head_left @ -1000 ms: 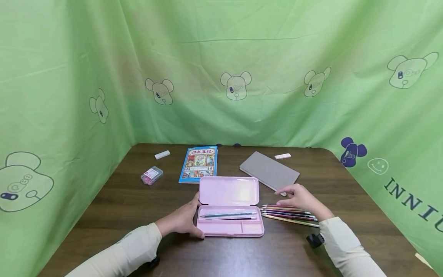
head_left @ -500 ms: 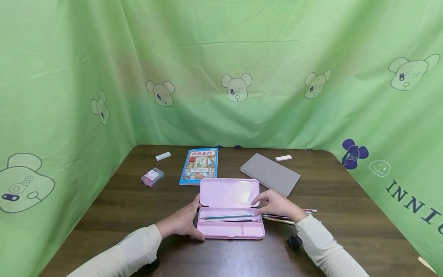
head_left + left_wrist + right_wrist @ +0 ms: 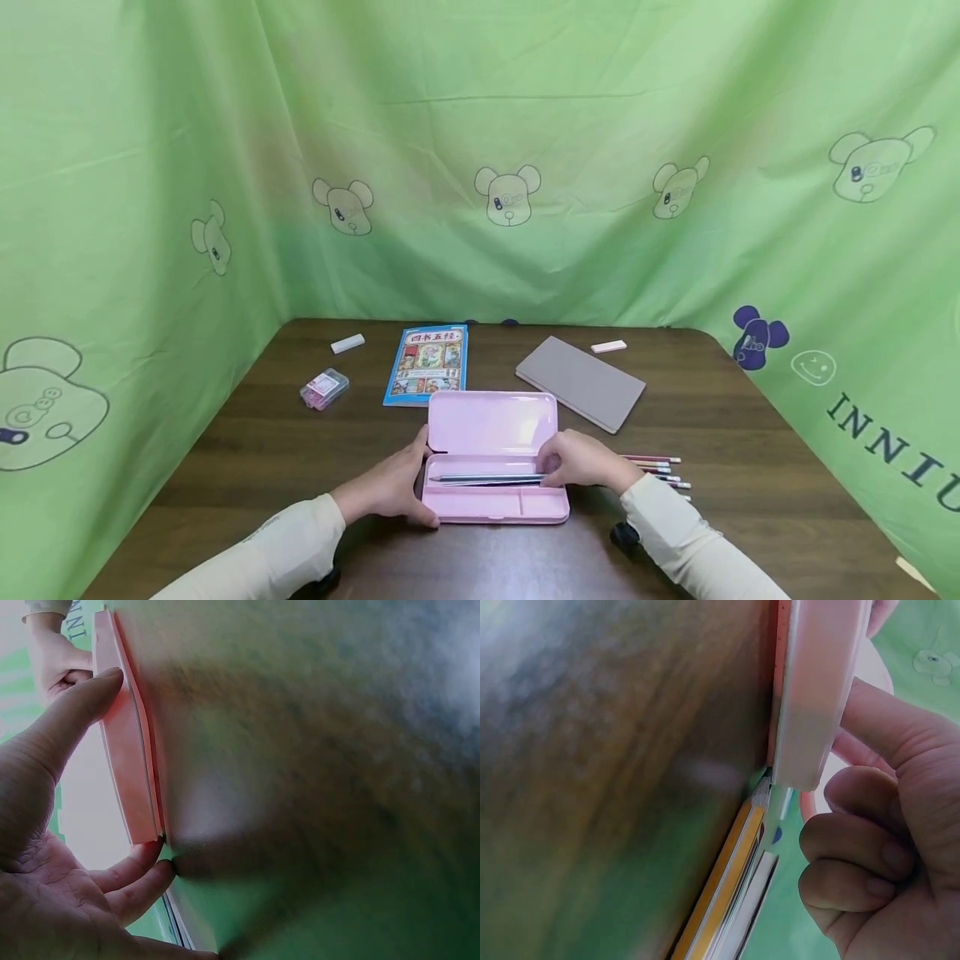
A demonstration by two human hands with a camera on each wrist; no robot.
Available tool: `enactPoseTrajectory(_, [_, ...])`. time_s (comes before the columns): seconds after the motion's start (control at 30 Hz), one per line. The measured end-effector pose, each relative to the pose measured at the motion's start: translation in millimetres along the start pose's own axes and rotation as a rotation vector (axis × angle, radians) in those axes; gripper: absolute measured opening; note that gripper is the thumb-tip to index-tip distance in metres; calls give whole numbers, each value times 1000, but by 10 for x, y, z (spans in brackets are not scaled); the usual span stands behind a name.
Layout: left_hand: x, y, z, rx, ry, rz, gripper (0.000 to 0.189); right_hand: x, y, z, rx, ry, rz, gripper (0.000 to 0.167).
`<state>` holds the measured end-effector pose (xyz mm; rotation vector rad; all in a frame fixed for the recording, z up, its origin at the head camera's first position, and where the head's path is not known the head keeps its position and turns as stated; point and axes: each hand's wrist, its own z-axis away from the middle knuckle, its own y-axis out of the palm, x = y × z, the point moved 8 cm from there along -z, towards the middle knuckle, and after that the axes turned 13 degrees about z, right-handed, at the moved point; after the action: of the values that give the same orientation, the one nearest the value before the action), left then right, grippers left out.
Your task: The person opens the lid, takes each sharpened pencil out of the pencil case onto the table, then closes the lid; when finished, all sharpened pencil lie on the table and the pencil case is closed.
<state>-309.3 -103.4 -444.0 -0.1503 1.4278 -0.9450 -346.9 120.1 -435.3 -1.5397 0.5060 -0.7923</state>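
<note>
Pink pencil case (image 3: 476, 502) flat on the desk (image 3: 465, 567), lid (image 3: 492, 421) tipped back behind the tray. Left hand (image 3: 390, 485): grip clasps the case's left end, thumb at the front corner, fingers at the rear. Right hand (image 3: 579, 460): thumb and forefinger reach over the case's right end, other fingers curled under the palm. Cannot tell whether this grip pinches a pencil or only touches; the fingertips are hidden behind the case wall in the right wrist view.

Pencils inside (image 3: 487, 479) lie lengthwise in the long rear compartment, points to the left, their right ends at the right hand. Loose pencils (image 3: 652, 459) lie on the desk to the right of the case, partly behind the right hand, white ends outward. A yellow pencil (image 3: 724, 889) has its sharpened tip near the case's right end; contact unclear.

Step in hand, as judged: settling pencils in the rear compartment. Technique: keep the left hold firm but light, so the case does not slide or tip. Work the pencils by their blunt ends, level and parallel, clear of the end wall; a raised end would probably foul the lid. Spare the leads from knocks. Lift the right hand straight up, as a sideways sweep could scatter the loose pencils.
</note>
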Motion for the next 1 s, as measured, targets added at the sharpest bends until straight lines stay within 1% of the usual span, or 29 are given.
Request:
enactPoseTrajectory(0.17, [21,20,22,-1,-4,2,129,46,25,8,-3,-21,-14,7])
enactPoseTrajectory(0.4, [-1,7,-1,3,5,-2,128,70,-20,14,-28,-26,60,4])
enactPoseTrajectory(0.5, [-10,-20,-20,-1,12,-9,128,97,-65,3,-33,-48,96,7])
enactPoseTrajectory(0.67, [-16,-60,-34,-11,4,-12,128,160,-125,-11,-66,-121,224,19])
enactPoseTrajectory(0.73, [-15,-65,-36,-9,-3,-12,128,172,-136,-10,-78,-137,250,22])
enactPoseTrajectory(0.8, [-20,-67,-34,-6,-4,-10,128,158,-140,-6,-81,-128,239,20])
enactPoseTrajectory(0.93, [-11,-46,-26,6,-3,-10,128,72,-144,32,-78,-68,133,6])
enactPoseTrajectory(1.0, [-9,-33,-24,10,2,-11,129,16,-162,70,-90,-39,74,4])
